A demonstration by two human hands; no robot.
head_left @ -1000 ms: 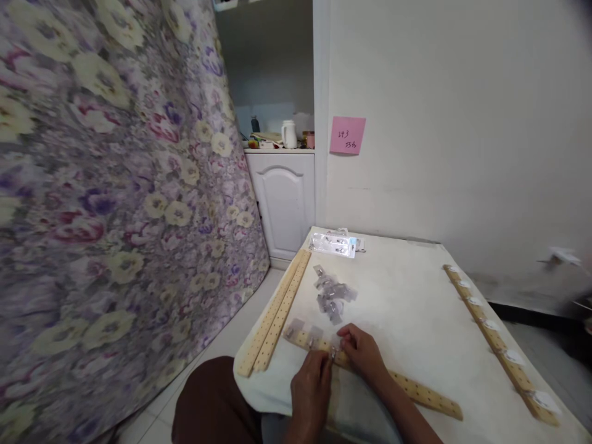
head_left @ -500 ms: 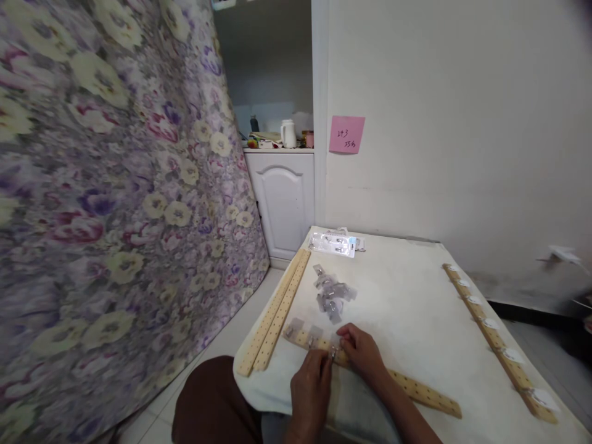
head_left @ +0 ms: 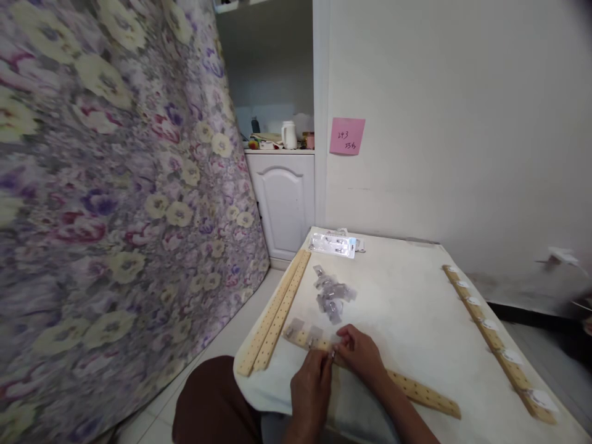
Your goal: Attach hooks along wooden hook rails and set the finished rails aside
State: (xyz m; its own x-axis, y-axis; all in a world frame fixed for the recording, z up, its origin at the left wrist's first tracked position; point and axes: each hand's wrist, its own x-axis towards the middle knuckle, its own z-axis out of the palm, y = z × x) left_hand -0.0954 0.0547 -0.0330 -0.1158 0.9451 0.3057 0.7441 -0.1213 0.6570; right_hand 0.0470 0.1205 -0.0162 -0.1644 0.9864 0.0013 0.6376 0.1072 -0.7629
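A perforated wooden strip (head_left: 423, 394) lies slantwise along the near edge of the table, its middle hidden under my hands. Clear square plastic pieces with small metal parts sit on its left end, among them one plastic piece (head_left: 314, 336) just beyond my left hand. My left hand (head_left: 311, 385) is closed, fingertips pressed together at the strip's near edge; what they pinch is hidden. From the far side my right hand (head_left: 363, 353) reaches over the strip, thumb and fingers closed on another clear plastic piece (head_left: 333, 341) with a metal part.
A loose pile of similar clear pieces (head_left: 333, 296) lies beyond my hands. Two perforated strips (head_left: 282, 308) run along the table's left edge. At the right, another strip (head_left: 499, 345) carries several white-backed pieces. Clear packaging (head_left: 330, 243) rests at the far edge.
My right fingers have shifted slightly down and left, closer to the left fingertips. My left hand stays in place.
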